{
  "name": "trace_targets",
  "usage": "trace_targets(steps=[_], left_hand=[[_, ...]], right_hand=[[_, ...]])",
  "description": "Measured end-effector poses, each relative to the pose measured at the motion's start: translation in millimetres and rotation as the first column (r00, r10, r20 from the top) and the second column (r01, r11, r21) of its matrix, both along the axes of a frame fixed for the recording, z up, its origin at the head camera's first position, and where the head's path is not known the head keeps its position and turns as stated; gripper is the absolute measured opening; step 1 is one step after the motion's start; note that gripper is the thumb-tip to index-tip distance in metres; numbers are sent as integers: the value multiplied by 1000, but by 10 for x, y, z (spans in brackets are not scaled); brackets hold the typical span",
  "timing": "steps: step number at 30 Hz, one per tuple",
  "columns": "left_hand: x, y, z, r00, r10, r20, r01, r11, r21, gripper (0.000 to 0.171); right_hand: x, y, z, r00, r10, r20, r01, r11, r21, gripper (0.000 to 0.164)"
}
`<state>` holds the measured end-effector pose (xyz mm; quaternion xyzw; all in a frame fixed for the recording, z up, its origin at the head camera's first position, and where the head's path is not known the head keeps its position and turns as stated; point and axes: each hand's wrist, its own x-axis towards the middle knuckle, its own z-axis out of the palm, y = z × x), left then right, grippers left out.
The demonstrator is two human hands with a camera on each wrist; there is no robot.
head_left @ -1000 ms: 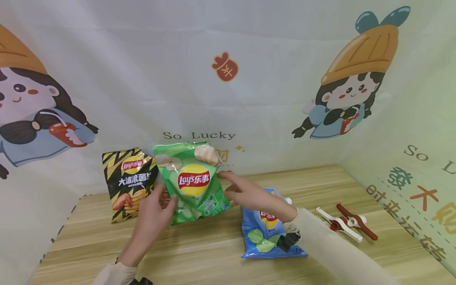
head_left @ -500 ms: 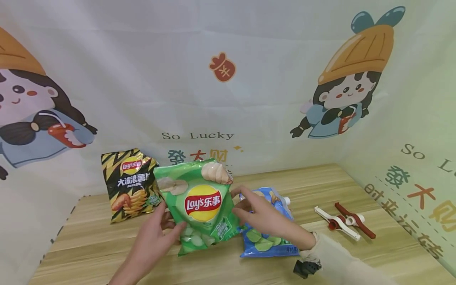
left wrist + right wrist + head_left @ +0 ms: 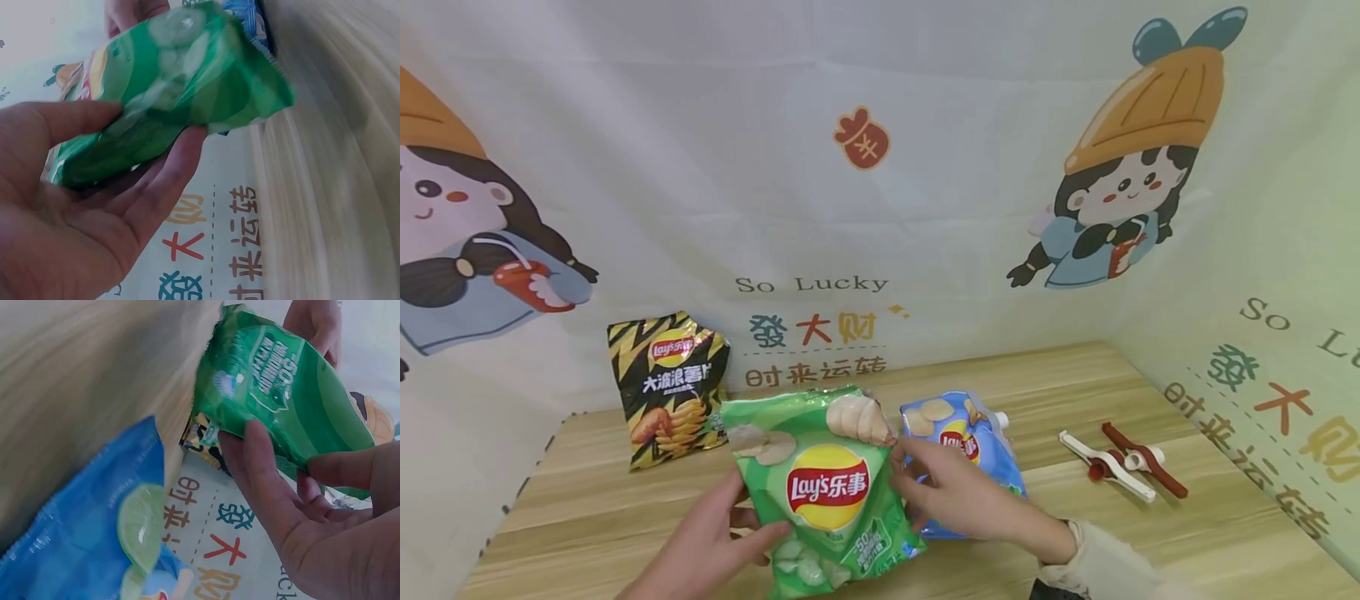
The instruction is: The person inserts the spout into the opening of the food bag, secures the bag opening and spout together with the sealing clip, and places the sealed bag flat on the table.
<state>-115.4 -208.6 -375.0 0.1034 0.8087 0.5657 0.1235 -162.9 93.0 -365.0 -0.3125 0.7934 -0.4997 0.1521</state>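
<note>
Between both hands is a green bag of potato chips (image 3: 827,487), its printed front turned up toward the head camera. My left hand (image 3: 700,533) grips its left side, thumb on the front and fingers behind, as the left wrist view shows with the bag's lower end (image 3: 187,87) sticking out past the fingers. On the opposite side my right hand (image 3: 955,492) pinches the right edge; in the right wrist view its thumb and fingers (image 3: 259,447) meet the edge of the foil. A blue chip bag (image 3: 936,421) lies behind the right hand, partly hidden by it.
A black and yellow chip bag (image 3: 673,392) leans against the printed cloth (image 3: 805,225) at the back left. On the wooden table (image 3: 1060,375), toward the right, lie a white bar-shaped clip (image 3: 1127,479) and a red-brown one (image 3: 1165,475). A white cap (image 3: 1002,419) shows beside the blue bag.
The green chip bag has come down and toward me, with both hands still holding its sides. More of the black and yellow bag and the cloth's lettering now shows.
</note>
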Motion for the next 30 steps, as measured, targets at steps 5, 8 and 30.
trace_targets(steps=[5, 8, 30], left_hand=[[-12, -47, -87, 996, -89, 9, 88, 996, 13, 68], [-19, -45, -142, 995, -91, 36, 89, 996, 30, 69], [-116, -123, -412, 980, -52, 190, 26, 990, 139, 86]], right_hand=[[52, 0, -61, 998, 7, 68, -9, 1000, 30, 11], [66, 6, -82, 999, 3, 38, -5, 998, 66, 10], [-46, 212, -187, 978, -57, -201, 92, 981, 169, 7]])
